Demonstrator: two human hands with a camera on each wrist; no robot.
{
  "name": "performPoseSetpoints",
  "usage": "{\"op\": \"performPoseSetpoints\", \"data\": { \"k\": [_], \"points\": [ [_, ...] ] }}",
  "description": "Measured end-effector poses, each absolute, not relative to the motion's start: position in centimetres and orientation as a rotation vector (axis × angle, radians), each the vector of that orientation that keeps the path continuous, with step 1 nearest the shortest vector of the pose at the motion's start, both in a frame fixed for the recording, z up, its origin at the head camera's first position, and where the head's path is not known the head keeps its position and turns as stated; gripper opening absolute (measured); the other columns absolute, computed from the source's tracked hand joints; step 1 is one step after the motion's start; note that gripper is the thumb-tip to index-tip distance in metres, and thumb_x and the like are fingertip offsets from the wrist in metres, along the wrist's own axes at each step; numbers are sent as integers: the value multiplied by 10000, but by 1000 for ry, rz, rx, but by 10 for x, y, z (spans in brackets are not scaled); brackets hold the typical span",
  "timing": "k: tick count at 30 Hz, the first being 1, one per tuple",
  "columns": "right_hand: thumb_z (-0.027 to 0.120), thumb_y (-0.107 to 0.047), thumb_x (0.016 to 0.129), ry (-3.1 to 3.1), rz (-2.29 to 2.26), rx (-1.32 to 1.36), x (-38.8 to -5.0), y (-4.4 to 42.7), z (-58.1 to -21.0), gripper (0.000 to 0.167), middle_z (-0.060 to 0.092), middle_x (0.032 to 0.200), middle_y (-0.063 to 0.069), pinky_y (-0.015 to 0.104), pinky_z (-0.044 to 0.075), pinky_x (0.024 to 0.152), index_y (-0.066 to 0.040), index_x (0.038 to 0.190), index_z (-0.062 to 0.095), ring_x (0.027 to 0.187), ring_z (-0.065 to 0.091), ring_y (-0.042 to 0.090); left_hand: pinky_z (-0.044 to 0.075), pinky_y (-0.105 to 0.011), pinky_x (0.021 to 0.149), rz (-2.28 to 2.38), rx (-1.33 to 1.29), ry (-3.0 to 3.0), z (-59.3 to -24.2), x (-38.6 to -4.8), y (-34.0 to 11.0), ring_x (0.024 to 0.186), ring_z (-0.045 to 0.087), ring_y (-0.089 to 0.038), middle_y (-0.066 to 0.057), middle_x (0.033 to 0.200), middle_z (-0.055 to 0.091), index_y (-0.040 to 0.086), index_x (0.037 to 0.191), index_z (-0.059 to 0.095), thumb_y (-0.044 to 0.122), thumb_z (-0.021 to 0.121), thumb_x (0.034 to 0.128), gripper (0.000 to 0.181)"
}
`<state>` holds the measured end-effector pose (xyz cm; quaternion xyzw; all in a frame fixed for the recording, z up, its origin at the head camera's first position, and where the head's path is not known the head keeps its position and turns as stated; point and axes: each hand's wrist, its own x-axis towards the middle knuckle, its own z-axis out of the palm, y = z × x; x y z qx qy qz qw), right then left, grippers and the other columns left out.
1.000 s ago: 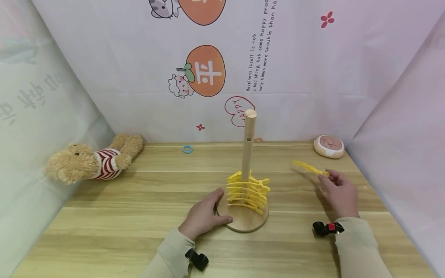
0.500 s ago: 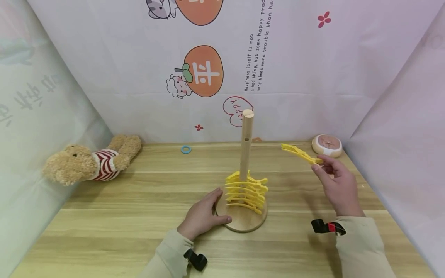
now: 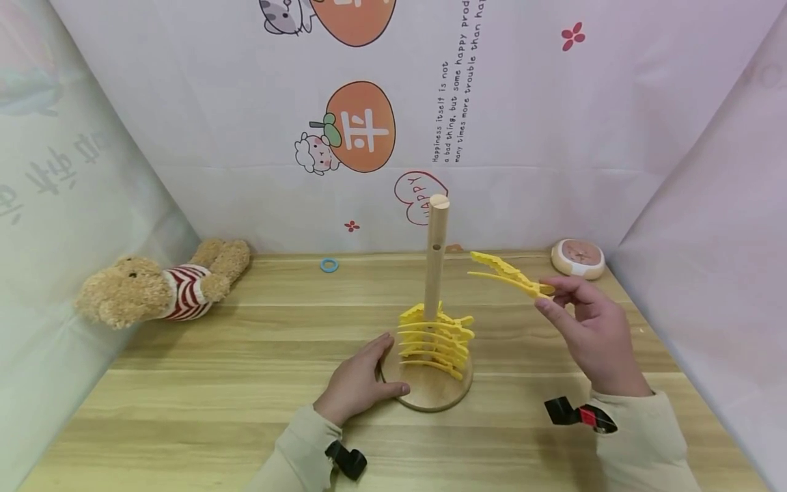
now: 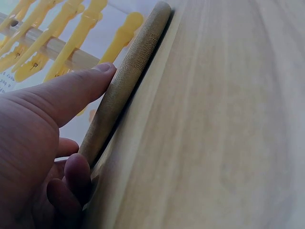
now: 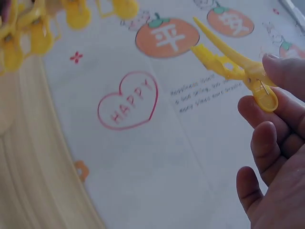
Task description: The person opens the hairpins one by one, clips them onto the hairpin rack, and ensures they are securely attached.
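My right hand pinches the handle end of a yellow hair clip, held above the table to the right of a wooden stand. The clip's two arms are spread apart, as the right wrist view also shows with this hair clip. Several more yellow hair clips are stacked one above another on the lower part of the upright pole. My left hand holds the left edge of the stand's round base. In the left wrist view its thumb lies against the rim, with the other fingers curled beside it.
A plush bear in a striped top lies at the back left. A blue ring is near the back edge. At the back right sits a round pink-and-white object. Printed sheets wall the table at back and sides.
My right hand has lifted the hair clip from near the table and brought it left, closer to the pole. The clip's arms have spread apart. My left hand stays at the base.
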<state>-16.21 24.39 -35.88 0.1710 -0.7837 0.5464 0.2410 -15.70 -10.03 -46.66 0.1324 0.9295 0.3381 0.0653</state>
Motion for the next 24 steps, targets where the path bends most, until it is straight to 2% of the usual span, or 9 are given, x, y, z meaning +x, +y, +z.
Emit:
{"op": "performPoseSetpoints", "data": {
  "k": [6,16,24],
  "points": [
    [669,162,869,-2124,1534,651,-155,229,-354,305,673,987,26,144,475,736,84,1164,665,843,528,138,369,-547,1119,1031,398,2800,-466,-157,-101,1429,397,-320,-44,1605,358,113,1537,417,542,793,806,927],
    [685,93,896,-2212,1492,720,-152,211,-359,282,640,954,34,177,459,759,-34,1148,683,845,523,128,369,-545,1120,1045,399,2800,-465,-157,-100,1431,395,-316,-49,1601,364,108,1534,421,535,797,805,925],
    [721,48,887,-2253,1350,761,-155,198,-369,302,650,1005,-47,228,419,582,-123,1134,697,823,525,88,378,-542,1114,1033,400,2807,-466,-158,-100,1427,402,-311,-43,1601,365,113,1534,422,543,793,805,924]
  ]
}}
